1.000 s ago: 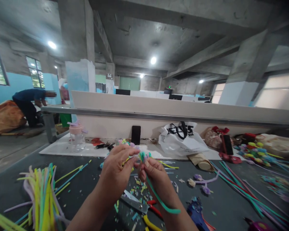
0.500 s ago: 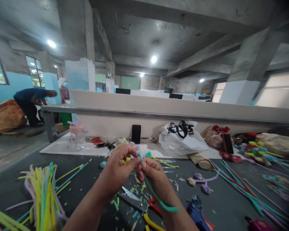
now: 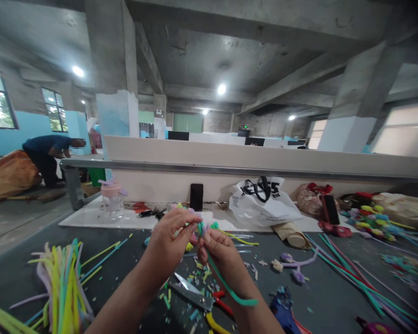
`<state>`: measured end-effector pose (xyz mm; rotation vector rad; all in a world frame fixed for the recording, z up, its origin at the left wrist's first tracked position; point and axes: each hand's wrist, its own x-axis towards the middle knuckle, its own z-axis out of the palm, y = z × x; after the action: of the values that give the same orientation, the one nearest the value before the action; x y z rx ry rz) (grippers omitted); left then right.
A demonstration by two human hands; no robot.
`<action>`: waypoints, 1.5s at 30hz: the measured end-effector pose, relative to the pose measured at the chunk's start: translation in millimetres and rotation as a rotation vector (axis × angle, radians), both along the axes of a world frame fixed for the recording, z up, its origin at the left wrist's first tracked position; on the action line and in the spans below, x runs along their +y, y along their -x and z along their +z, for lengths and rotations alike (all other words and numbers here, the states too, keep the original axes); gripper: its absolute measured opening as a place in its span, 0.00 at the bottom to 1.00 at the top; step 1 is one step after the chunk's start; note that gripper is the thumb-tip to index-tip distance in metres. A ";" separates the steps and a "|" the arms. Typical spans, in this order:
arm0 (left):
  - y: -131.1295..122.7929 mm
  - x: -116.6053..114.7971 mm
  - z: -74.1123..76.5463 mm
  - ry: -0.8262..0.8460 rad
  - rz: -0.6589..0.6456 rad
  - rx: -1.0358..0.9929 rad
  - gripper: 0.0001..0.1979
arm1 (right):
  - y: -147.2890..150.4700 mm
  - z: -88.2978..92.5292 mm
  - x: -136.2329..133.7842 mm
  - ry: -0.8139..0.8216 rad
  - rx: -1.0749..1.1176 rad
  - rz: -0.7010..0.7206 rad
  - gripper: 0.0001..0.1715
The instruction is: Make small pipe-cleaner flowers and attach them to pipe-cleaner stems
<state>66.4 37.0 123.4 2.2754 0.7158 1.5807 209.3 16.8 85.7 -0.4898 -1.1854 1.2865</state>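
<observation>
In front of me both hands meet over the table. My right hand (image 3: pixel 220 250) pinches a green pipe cleaner (image 3: pixel 234 297), whose long tail curves down past the wrist. A small lilac fuzzy piece (image 3: pixel 205 228) stands at its upper end, above the right thumb. My left hand (image 3: pixel 172 239) has thumb and fingers closed on the green upper end beside the lilac piece; the exact grip is partly hidden. Below the hands lie scissors (image 3: pixel 192 293) with open blades, next to red and yellow handles (image 3: pixel 216 322). Lilac and green fluffy bits show behind my fingers.
A bundle of pipe cleaners (image 3: pixel 63 283) lies at left, more long ones (image 3: pixel 351 273) at right. Cut scraps surround the scissors. On the back ledge stand a bottle (image 3: pixel 112 204), a phone (image 3: pixel 196 197) and a white bag (image 3: pixel 264 202). A person (image 3: pixel 48 155) bends over at far left.
My left fingers have lifted and shifted slightly, showing more of the lilac and green piece. My right hand keeps its hold. The view has tilted slightly.
</observation>
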 end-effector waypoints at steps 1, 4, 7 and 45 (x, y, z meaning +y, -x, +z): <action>-0.9 0.6 0.2 -0.021 0.005 0.009 0.09 | -0.1 0.6 -0.3 0.000 0.019 -0.002 0.15; -2.5 0.9 0.5 -0.088 0.037 0.040 0.12 | -0.7 2.7 -1.1 0.006 0.068 -0.002 0.14; -3.9 -0.5 -1.4 -0.181 0.061 0.089 0.15 | -1.4 4.9 -1.7 0.011 0.125 0.016 0.13; 7.5 0.6 -0.3 0.031 -0.081 0.119 0.09 | 6.5 -8.8 2.9 0.044 0.038 0.009 0.16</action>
<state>58.8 37.6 123.1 2.3600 0.6639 1.3988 202.8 19.7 76.8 -0.4908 -1.1311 1.3262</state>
